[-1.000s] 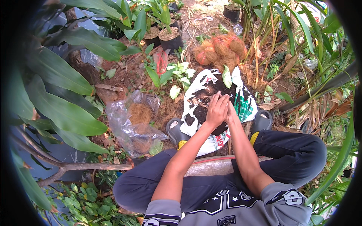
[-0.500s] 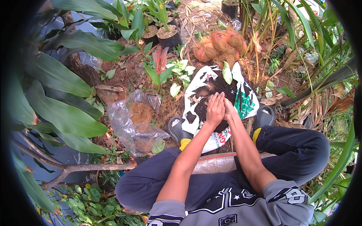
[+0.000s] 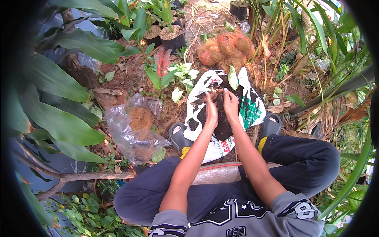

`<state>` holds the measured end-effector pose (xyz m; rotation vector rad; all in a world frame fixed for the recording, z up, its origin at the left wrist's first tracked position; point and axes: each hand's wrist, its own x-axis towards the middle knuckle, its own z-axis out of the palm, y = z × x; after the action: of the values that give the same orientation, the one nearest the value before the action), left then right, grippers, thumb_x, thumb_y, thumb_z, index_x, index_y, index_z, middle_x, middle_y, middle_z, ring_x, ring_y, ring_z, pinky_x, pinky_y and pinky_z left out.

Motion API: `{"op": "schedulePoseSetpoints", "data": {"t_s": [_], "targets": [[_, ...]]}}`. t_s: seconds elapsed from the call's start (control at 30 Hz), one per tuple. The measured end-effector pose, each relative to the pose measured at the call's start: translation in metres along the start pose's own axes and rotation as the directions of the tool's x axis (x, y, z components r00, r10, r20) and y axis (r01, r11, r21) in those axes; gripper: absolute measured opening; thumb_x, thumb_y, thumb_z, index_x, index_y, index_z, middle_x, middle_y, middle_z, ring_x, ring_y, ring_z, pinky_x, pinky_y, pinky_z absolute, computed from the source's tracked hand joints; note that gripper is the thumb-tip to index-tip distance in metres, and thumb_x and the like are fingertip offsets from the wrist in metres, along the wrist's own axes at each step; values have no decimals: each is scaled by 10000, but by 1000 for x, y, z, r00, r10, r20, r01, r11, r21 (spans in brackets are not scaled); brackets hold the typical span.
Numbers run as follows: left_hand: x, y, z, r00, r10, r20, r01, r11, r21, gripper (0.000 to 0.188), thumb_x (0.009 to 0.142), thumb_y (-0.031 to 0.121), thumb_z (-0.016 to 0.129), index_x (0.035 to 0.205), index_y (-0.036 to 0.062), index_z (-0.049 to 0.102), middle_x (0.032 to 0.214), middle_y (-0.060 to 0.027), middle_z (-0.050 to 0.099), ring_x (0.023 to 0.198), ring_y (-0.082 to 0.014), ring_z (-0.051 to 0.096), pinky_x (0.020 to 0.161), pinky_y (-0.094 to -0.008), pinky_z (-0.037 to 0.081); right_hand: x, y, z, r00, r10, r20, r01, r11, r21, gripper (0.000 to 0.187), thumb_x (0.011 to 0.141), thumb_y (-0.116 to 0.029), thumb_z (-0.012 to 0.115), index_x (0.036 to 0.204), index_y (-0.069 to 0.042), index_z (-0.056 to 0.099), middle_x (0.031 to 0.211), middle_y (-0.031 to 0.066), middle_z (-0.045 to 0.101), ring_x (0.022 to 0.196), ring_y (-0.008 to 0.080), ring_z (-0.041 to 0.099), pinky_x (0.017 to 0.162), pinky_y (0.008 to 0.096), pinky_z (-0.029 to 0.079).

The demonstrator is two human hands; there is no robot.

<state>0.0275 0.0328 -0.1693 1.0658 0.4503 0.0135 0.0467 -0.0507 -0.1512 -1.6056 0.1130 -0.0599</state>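
Note:
In front of me lies a cut-open white and green plastic sack (image 3: 252, 110) holding dark soil (image 3: 223, 130). My left hand (image 3: 211, 110) and my right hand (image 3: 231, 104) are held apart over it, palms facing each other and fingers stretched forward. Between their fingertips is a small brown clump (image 3: 217, 95) with thin strands; whether the fingers press on it is hard to make out. A pale green variegated leaf (image 3: 233, 78) rests at the sack's far side, just beyond my right fingertips.
Crumpled clear plastic (image 3: 122, 120) with brown fibre (image 3: 141, 117) lies to the left. Fibre balls in orange netting (image 3: 227, 45) sit beyond the sack. Potted plants (image 3: 172, 37) stand at the far left. A bare branch (image 3: 98, 175) reaches in beside my left knee.
My hands, pressed together over the soil before, have moved apart and slightly forward, and the brown clump now shows between them. The whole view has shifted a little.

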Motion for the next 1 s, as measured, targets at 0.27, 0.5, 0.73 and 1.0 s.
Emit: {"op": "schedulePoseSetpoints", "data": {"t_s": [0.27, 0.5, 0.73, 1.0], "targets": [[8, -24, -28, 943, -320, 89, 321, 807, -496, 465, 984, 463, 307, 1177, 130, 567, 1136, -51, 618, 1011, -246, 594, 856, -396, 481, -2, 13, -7, 983, 88, 160, -69, 990, -122, 519, 1017, -400, 333, 1120, -5, 652, 1102, 179, 660, 1097, 261, 597, 972, 350, 413], [13, -5, -41, 930, -296, 216, 366, 732, -574, 452, 994, 455, 292, 1118, 135, 587, 1004, -75, 643, 848, -279, 606, 768, -430, 498, -41, 102, -13, 1000, 7, -23, -22, 624, -781, 588, 952, -409, 442, 1386, -14, 400, 1452, 301, 270, 1357, 448, 249, 1119, 508, 207], [18, 37, -46, 972, -183, 144, 232, 713, -662, 497, 996, 461, 279, 1204, 99, 548, 1011, -109, 639, 863, -291, 621, 781, -424, 512, -94, 115, 22, 990, -141, -23, 69, 616, -785, 637, 920, -350, 516, 1411, 8, 326, 1488, 288, 176, 1403, 441, 114, 1140, 542, 98], [20, 41, -48, 977, -136, 164, 212, 674, -708, 493, 974, 468, 325, 1196, 95, 559, 1041, -119, 630, 862, -317, 613, 774, -442, 486, -52, 125, 55, 925, -245, 291, 380, 580, -720, 630, 875, -261, 563, 1378, 48, 345, 1468, 292, 232, 1382, 437, 198, 1143, 502, 171]]}}
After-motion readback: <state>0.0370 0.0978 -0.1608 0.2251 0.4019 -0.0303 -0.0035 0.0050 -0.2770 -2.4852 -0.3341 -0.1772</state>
